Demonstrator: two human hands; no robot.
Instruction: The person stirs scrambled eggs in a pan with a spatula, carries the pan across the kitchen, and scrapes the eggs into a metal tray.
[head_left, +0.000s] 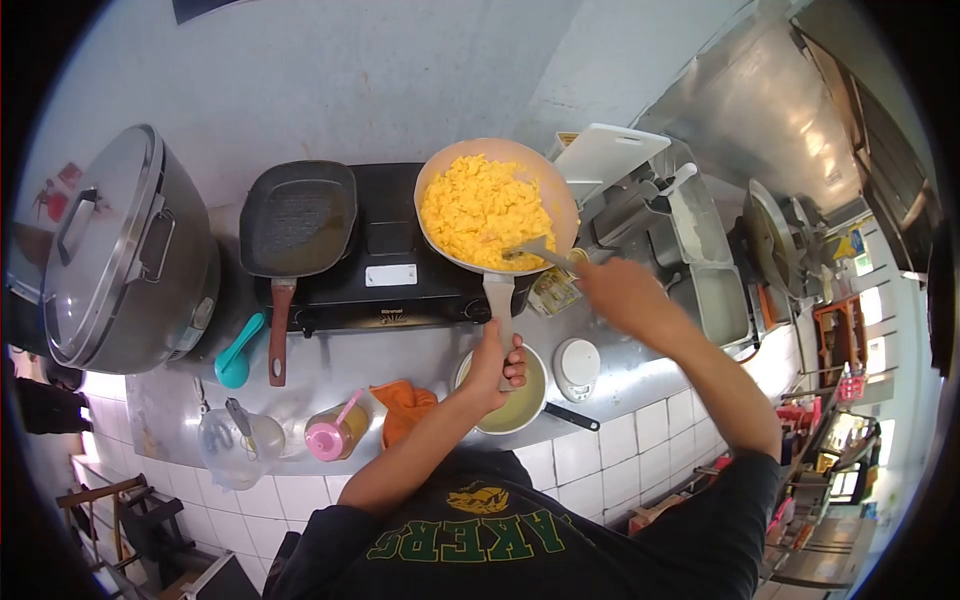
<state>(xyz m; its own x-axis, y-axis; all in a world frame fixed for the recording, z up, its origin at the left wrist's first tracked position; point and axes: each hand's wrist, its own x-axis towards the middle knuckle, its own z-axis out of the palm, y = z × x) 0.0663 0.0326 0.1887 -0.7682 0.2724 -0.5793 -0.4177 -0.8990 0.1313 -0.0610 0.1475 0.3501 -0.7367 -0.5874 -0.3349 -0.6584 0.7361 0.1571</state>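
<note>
A round beige pan (pixel 563 200) full of yellow scrambled egg (pixel 480 208) sits on the right burner of a black two-burner stove (pixel 385 245). Wrapped round the pan's light handle is my left hand (pixel 496 368). My right hand (pixel 620 292) grips a grey spatula (pixel 532 248), whose blade rests in the egg at the pan's lower right. On the left burner stands a black square grill pan (pixel 299 215) with a brown handle. Below my left hand, a pot (pixel 522 405) with a black handle holds pale liquid, partly hidden by that hand.
At the left stands a large metal pot (pixel 135 255) beside a teal ladle (pixel 233 368). Along the front edge are a clear bowl (pixel 235 440), a pink-lidded jar (pixel 330 438) and an orange cloth (pixel 403 408). A white scale (pixel 577 368) and metal containers (pixel 720 300) lie rightward.
</note>
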